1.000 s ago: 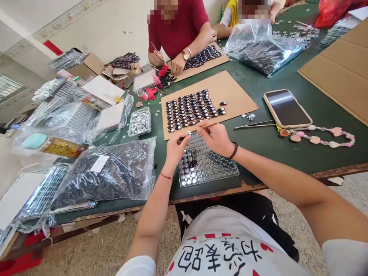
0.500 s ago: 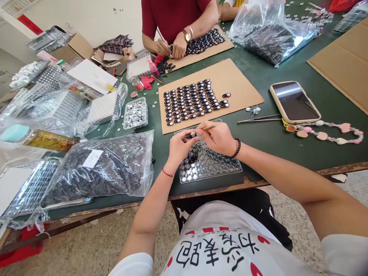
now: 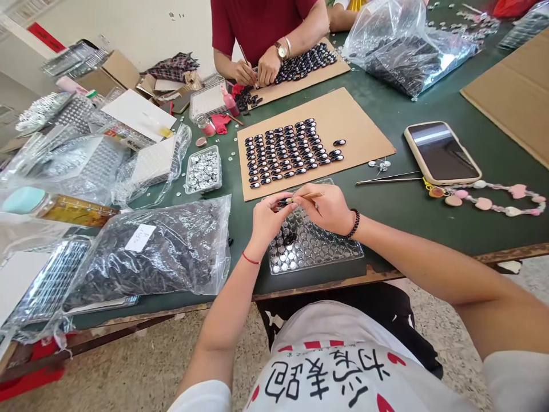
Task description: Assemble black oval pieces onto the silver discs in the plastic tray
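Above a clear tray of round cells (image 3: 330, 252), my left hand (image 3: 268, 220) pinches a small black oval piece (image 3: 283, 201) between thumb and fingertips. My right hand (image 3: 329, 210) grips a thin wooden stick (image 3: 314, 195), its tip close to that piece; fingers hide whether they touch. Silvery discs sit in some of the tray's near-left cells, and a few dark pieces (image 3: 291, 237) lie on top of it. Just beyond both hands, a cardboard sheet (image 3: 364, 129) carries rows of black oval pieces with pale shiny tops (image 3: 285, 149).
Left of me lie a plastic bag of black pieces (image 3: 158, 252) and a clear box of silvery discs (image 3: 203, 169). On the right are tweezers (image 3: 386, 178) and a phone (image 3: 441, 151) with a beaded strap. Across the table a co-worker's hands (image 3: 257, 68) work over another cardboard.
My hands hold almost the same place; the stick and the small piece have shifted slightly between my fingers. The co-worker's hands have moved a little. The whole view has shifted slightly.
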The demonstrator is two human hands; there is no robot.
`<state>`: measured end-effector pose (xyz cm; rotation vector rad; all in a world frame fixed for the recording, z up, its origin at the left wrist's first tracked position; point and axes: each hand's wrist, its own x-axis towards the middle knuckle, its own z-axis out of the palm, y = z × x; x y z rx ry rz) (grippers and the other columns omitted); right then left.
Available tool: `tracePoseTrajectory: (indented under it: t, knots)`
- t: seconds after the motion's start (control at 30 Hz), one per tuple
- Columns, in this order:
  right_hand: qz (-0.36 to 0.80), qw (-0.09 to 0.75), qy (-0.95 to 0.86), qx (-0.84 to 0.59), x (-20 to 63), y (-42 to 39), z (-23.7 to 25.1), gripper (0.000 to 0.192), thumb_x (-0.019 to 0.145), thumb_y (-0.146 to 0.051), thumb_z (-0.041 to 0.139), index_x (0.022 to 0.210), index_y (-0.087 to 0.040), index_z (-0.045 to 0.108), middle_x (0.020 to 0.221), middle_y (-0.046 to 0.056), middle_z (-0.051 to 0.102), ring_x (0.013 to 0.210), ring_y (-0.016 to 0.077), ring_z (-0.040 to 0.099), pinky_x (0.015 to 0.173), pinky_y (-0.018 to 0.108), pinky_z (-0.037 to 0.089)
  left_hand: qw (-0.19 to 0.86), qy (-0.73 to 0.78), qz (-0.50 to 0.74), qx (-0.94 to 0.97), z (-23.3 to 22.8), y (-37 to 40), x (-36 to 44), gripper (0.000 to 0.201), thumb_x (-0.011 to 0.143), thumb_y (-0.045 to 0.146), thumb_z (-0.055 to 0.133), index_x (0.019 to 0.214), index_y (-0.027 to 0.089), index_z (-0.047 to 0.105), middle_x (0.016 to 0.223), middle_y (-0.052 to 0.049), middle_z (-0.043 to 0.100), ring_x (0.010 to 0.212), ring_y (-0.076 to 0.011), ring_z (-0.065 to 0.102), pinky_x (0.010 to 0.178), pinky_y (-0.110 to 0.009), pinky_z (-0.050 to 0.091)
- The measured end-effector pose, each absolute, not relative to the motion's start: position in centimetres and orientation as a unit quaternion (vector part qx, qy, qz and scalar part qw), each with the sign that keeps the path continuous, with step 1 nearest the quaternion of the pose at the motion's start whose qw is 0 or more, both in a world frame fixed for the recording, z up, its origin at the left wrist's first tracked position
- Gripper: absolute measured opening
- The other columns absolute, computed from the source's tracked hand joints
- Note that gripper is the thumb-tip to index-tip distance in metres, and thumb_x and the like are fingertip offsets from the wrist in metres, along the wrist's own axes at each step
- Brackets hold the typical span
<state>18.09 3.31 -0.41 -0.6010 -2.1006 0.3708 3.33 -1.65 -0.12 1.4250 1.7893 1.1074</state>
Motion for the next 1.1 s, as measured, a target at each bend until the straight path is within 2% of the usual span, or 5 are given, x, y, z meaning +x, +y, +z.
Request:
tracePoseTrajectory:
  t: [0.3, 0.6, 0.67, 0.8, 1.1]
  knots:
    - [0.161, 0.431, -0.857, -0.232, 18.1, 2.7, -0.1, 0.029, 0.089, -0.035, 0.037, 0.075, -0.017, 0.054, 0.067, 0.003, 0.058, 0.06, 0.0117, 0.051, 0.058, 0.024, 0.036, 0.33, 0.633, 0.463, 0.525, -0.5, -1.7, 3.4, 0.029, 0.067, 0.035, 0.063, 0.088, 0.016, 0.066, 0.073, -0.003, 0.062, 0.054, -0.0086, 0.048, 0.049, -0.021, 0.037]
    - [0.673, 0.38, -0.546, -0.324, 17.9, 5.8, 0.6, 0.038, 0.089, -0.046, 0.025, 0.062, -0.02, 0.032, 0.053, -0.003, 0.042, 0.038, 0.0067, 0.036, 0.039, 0.022, 0.034, 0.385, 0.614, 0.468, 0.505, 0.2, -2.0, 3.4, 0.026, 0.066, 0.034, 0.065, 0.084, 0.015, 0.064, 0.067, -0.004, 0.063, 0.055, -0.0112, 0.054, 0.046, -0.021, 0.036]
    - [0.663, 0.364, -0.568, -0.325, 17.7, 5.5, 0.7, 0.031, 0.087, -0.039, 0.037, 0.063, -0.019, 0.037, 0.055, -0.003, 0.044, 0.038, 0.0057, 0.034, 0.037, 0.021, 0.032, 0.386, 0.615, 0.468, 0.503, 0.5, -2.1, 3.3, 0.027, 0.066, 0.035, 0.065, 0.085, 0.015, 0.064, 0.066, -0.004, 0.062, 0.049, -0.0083, 0.048, 0.042, -0.02, 0.031]
    - [0.587, 0.35, -0.662, -0.309, 17.4, 4.3, 0.9, 0.01, 0.075, -0.024, 0.057, 0.075, -0.016, 0.05, 0.069, 0.0, 0.056, 0.059, 0.0094, 0.051, 0.053, 0.022, 0.044, 0.364, 0.63, 0.447, 0.52, 0.7, -2.0, 3.3, 0.031, 0.065, 0.038, 0.065, 0.088, 0.018, 0.067, 0.053, 0.001, 0.055, 0.04, -0.0046, 0.028, 0.038, -0.021, 0.021]
    - [0.527, 0.356, -0.691, -0.343, 17.1, 4.6, -0.1, 0.018, 0.064, -0.01, 0.06, 0.08, -0.015, 0.054, 0.076, 0.002, 0.062, 0.074, 0.0148, 0.059, 0.067, 0.029, 0.048, 0.205, 0.655, 0.395, 0.611, 0.2, -2.0, 3.8, 0.035, 0.065, 0.04, 0.064, 0.094, 0.021, 0.066, 0.057, 0.002, 0.052, 0.046, -0.0063, 0.031, 0.046, -0.021, 0.029]
